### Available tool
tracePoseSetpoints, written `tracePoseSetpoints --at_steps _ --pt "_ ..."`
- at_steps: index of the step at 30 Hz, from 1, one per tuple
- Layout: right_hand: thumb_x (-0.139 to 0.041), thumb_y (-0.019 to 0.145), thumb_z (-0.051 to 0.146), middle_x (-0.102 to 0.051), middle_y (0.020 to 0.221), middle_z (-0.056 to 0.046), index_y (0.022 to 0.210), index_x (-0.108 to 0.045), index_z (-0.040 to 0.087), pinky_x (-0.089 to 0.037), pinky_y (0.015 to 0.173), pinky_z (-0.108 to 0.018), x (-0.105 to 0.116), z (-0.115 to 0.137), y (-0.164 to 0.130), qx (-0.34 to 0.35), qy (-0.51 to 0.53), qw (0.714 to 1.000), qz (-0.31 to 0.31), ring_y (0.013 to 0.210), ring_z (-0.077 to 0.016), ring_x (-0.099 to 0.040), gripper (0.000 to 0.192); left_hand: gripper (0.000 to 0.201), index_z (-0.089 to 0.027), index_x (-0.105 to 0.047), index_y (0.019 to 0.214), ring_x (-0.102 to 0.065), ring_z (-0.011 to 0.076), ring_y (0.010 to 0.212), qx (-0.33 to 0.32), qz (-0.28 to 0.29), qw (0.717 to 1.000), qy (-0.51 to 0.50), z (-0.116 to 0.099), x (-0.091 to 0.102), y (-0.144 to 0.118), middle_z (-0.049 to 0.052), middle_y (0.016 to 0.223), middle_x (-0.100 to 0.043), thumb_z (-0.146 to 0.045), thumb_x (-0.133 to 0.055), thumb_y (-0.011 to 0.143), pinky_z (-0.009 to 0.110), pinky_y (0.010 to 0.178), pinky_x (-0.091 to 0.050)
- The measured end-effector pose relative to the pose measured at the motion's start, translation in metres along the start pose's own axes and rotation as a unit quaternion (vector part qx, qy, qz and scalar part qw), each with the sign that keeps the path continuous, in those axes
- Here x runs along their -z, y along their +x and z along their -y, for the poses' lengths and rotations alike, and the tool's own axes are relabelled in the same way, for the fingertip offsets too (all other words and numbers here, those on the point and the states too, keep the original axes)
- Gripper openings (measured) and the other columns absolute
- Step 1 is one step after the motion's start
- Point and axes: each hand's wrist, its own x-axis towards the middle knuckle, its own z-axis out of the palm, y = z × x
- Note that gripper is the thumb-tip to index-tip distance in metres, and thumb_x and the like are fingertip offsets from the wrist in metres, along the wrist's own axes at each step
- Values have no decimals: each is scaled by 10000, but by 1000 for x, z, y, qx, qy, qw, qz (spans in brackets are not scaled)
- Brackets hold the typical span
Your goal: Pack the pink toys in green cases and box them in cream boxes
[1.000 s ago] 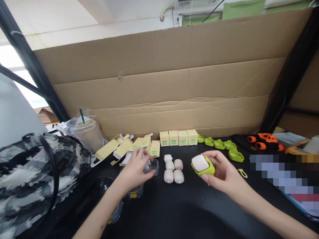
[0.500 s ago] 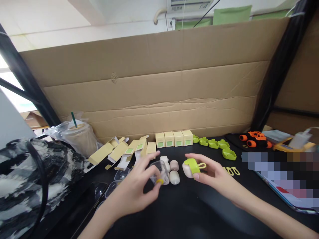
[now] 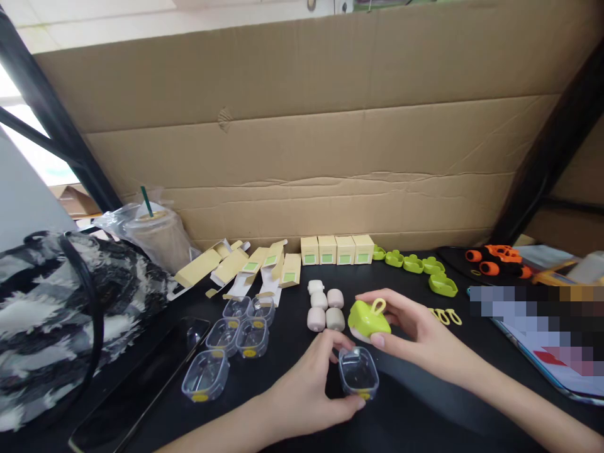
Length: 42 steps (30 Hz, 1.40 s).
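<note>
Black worktop point(image 3: 406, 412): left grip point(image 3: 309, 390) pinches a clear square plastic tub point(image 3: 357, 372), seemingly steadying it. At twelve o'clock, right grip point(image 3: 410, 324) pinches a lime-green looped cover point(image 3: 369, 319).

Left forearm point(image 3: 236, 420) low, slanting up from the lower left, left grip point(image 3: 306, 391) curved like a C, fingers point(image 3: 333, 340) above, thumb point(image 3: 348, 409) stretched below! Opposite, right forearm point(image 3: 507, 391) angled in, right grip point(image 3: 411, 324) pinching, fingers uppermost, thumb lower!

And the window point(image 3: 12, 85) glares white at left, soft shadow dims the black tabletop point(image 3: 419, 409), pixel blocks point(image 3: 533, 333) mask the right!
</note>
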Motion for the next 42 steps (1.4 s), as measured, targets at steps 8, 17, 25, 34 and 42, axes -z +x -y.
tracePoseSetpoints --at_steps 8,17,25,34,42 --pt "-679 729 146 -622 1052 -23 1160 -573 246 -475 888 -349 -3 10 -8 14 -125 987 98 977 -204 -606 455 526 -161 -393 1157 -519 234 1107 41 2 998 -50 -4 -4 -2 113 1177 -512 -217 -692 728 360 989 -394" --pt "-657 673 73 -623 1052 -34 1133 -610 236 -475 878 -340 -8 16 -9 16 -183 976 118 980 -220 -604 490 670 -205 -251 1230 -518 216 1098 34 -15 995 -88 0 -7 -2 100 1199 -497 -187 -695 728 367 997 -384" --pt "-718 752 198 -606 1035 -13 1152 -585 259 -463 850 -291 -7 15 -8 -5 -192 969 155 964 -197 -592 425 672 -227 -216 1219 -518 217 1109 15 -5 998 -66 4 -8 -2 85 1179 -494 -174 -677 733 402 998 -395" --pt "-715 741 198 -564 1050 -25 1070 -587 206 -450 859 -282 -9 13 -8 -2 -178 972 156 959 -188 -568 353 670 -243 -224 1236 -518 232 1134 -17 -4 998 -65 6 -9 -1 77 1182 -502 -179 -670 740 417 1005 -405" --pt "-673 785 186 -543 1052 -13 1083 -587 224 -442 873 -271 -8 11 -9 -3 -148 974 174 952 -167 -569 313 658 -231 -245 1227 -505 228 1141 -1 8 998 -55 9 -7 -1 96 1203 -465 -172 -675 732 428 1018 -391"
